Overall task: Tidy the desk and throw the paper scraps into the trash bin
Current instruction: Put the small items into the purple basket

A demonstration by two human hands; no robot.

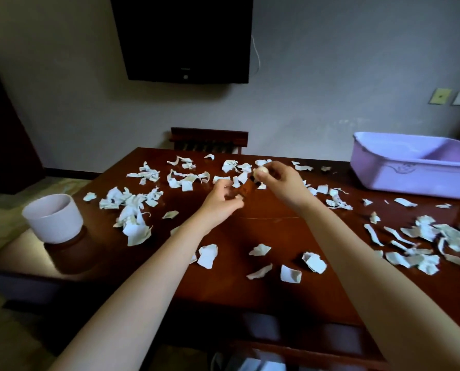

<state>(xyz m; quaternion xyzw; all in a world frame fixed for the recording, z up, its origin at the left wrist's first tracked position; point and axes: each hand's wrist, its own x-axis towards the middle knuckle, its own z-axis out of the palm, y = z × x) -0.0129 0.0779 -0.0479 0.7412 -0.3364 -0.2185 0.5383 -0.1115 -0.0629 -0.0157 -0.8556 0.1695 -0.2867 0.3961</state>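
Head view: dark wood desk (263, 226) strewn with paper scraps (132, 207); right hand (279, 180) pinches scrap, left hand (221, 199) curled, empty.

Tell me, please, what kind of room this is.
Probably a hotel room or a plain living room. A dark TV hangs on the wall above a wooden desk, with a chair behind the desk and wall plates at the right.

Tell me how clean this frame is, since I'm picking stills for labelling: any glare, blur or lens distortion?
Head view: dim room with dark vignetted corners; bright glare on the desk beside the white cup; wide-angle bending at the edges, stretching the purple tub; slight motion blur on the left hand; scraps at the far right look smeared.
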